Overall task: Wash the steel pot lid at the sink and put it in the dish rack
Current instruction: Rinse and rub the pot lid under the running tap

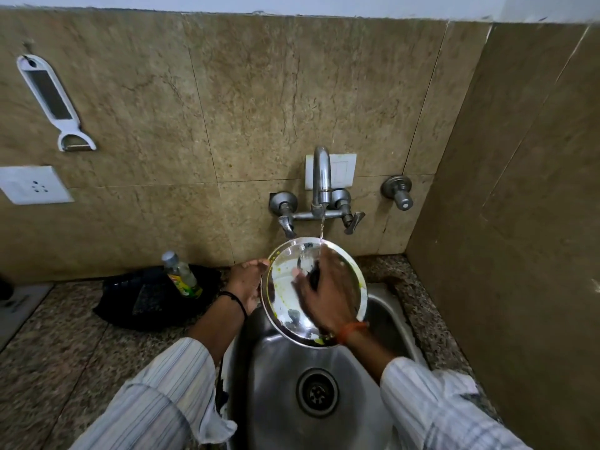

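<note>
Holding the lid (282, 287) rim with your left hand (245, 284), your open right hand (324, 287) rubs its tilted face under the tap (321, 180)

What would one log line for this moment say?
stage: rinsing | left hand: holds steel pot lid by rim | right hand: rubbing lid face | tap: running | residue: yellow-green, remains | dish rack: not in view

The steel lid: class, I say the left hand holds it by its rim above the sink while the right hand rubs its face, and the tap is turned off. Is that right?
One detail is wrong: the tap is running. The head view shows a thin stream falling onto the top of the steel lid. The rest stands: the left hand holds the rim above the sink, and the right hand rubs its face.
</note>
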